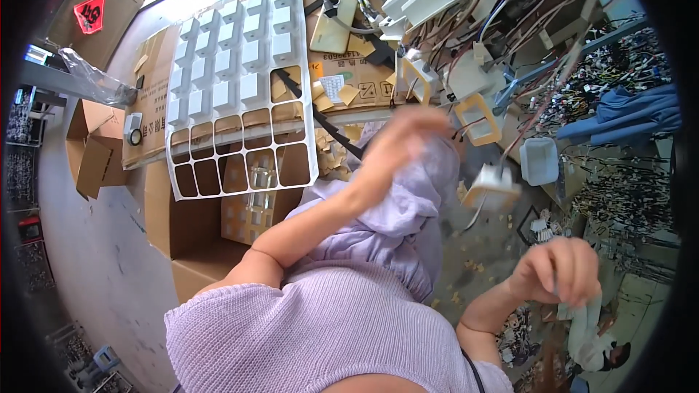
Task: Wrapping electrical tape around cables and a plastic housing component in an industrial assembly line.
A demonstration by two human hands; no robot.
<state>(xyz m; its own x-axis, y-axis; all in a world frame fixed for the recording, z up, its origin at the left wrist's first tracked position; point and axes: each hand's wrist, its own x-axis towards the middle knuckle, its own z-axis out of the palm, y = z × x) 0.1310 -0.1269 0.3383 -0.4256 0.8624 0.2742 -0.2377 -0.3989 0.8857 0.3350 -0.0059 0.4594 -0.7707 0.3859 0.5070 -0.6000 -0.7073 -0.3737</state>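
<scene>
My left hand (411, 138), smeared by motion, is over my lap near the bundle of wired parts; its fingers cannot be made out. At the right, my right hand (561, 269) is raised with fingers curled together; what they hold, if anything, is hidden. Between the hands, a white housing with a yellowish foam frame (491, 191) hangs by wires, blurred. Another yellowish foam frame (478, 119) sits above it on a wired part. To the left lies a white grid tray (312, 138); white square blocks (251, 87) fill its far rows, and the nearer openings hold none.
Flattened cardboard (149, 131) lies under the tray, over an open carton (162, 211). A pale phone (335, 25) lies beyond. Many wired parts (429, 0) crowd the far right, near blue cloth (626, 113) and a white bin (539, 161). Yellowish scraps (466, 266) litter the floor.
</scene>
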